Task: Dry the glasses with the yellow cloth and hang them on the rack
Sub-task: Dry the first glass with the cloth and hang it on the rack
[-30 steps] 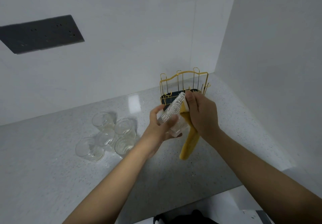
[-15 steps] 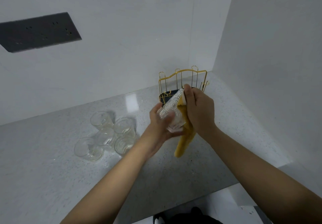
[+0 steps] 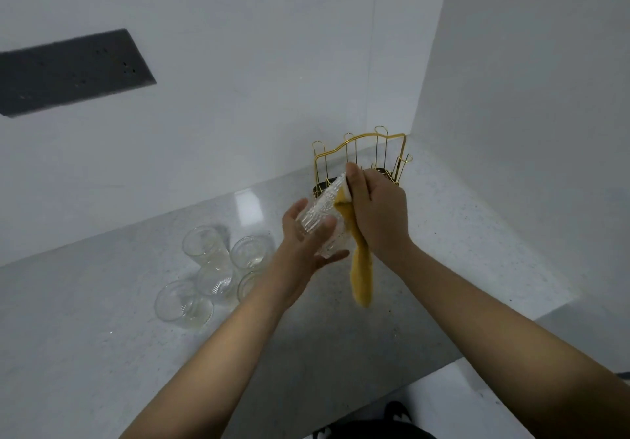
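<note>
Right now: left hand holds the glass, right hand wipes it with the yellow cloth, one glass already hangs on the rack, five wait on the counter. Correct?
Not quite. The head view shows no glass hanging on the rack. The rest holds: the left hand holds the glass, the right hand wipes it with the yellow cloth, and five glasses wait on the counter.

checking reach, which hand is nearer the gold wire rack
Right. The right hand is just in front of the gold wire rack, overlapping its lower wires; the left hand is lower and further left.
</note>
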